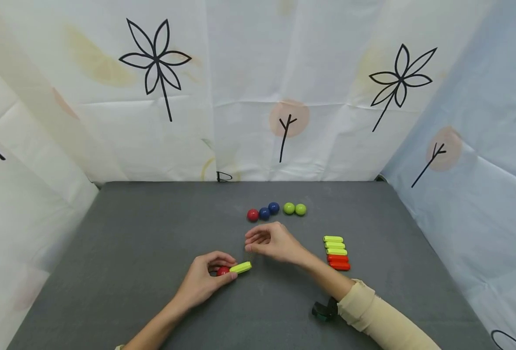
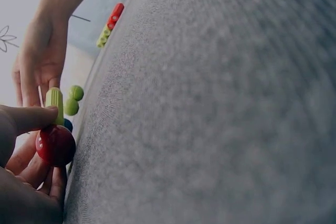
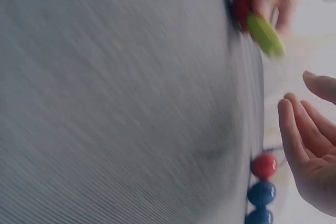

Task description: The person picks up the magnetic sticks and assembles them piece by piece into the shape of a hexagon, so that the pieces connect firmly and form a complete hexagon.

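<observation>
My left hand holds a glossy red ball and a short yellow-green ridged stick that juts from it toward the right. The thumb lies along the stick in the left wrist view, while the other fingers are around the ball, close over the dark grey table. To the right and a little farther back, my right hand hovers with loosely bent fingers. Its thumb is apart from the fingertips in the right wrist view, and nothing lies between them.
Behind the right hand, another red ball, two blue balls and two green balls form a row. Yellow-green sticks and red sticks lie stacked side by side at right. A black object is beside the right sleeve.
</observation>
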A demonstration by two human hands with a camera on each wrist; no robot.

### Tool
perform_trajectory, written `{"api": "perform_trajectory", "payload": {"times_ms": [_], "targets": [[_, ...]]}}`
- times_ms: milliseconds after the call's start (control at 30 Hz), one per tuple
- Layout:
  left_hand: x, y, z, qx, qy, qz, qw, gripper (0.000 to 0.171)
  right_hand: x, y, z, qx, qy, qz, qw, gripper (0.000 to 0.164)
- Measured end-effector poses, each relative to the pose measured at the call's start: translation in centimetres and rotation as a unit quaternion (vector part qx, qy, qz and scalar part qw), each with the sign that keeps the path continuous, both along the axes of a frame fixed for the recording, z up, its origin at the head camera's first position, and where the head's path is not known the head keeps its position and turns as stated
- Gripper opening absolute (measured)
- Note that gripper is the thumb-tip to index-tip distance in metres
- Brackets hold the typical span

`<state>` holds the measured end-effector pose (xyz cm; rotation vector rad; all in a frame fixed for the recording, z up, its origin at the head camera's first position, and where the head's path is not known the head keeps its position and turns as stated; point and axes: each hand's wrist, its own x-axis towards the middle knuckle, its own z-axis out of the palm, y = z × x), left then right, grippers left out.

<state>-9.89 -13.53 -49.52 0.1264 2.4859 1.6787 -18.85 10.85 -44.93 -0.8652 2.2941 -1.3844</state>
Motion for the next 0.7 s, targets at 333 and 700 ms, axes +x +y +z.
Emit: {"api": "perform_trajectory", "payload": {"times_ms": [333, 700], "targets": [[0.0, -0.1, 0.2, 0.006, -0.028, 0.012, 0.9995, 0.030, -5.8, -0.5, -0.1, 0.024, 0.013, -0.094, 0.995, 0.047], [0.0, 0.1, 0.2, 0.008, -0.034, 0.019, 0.9992, 0.030, -7.7, -0.9, -1.8, 0.061, 0.021, -0.115, 0.991, 0.047]]}}
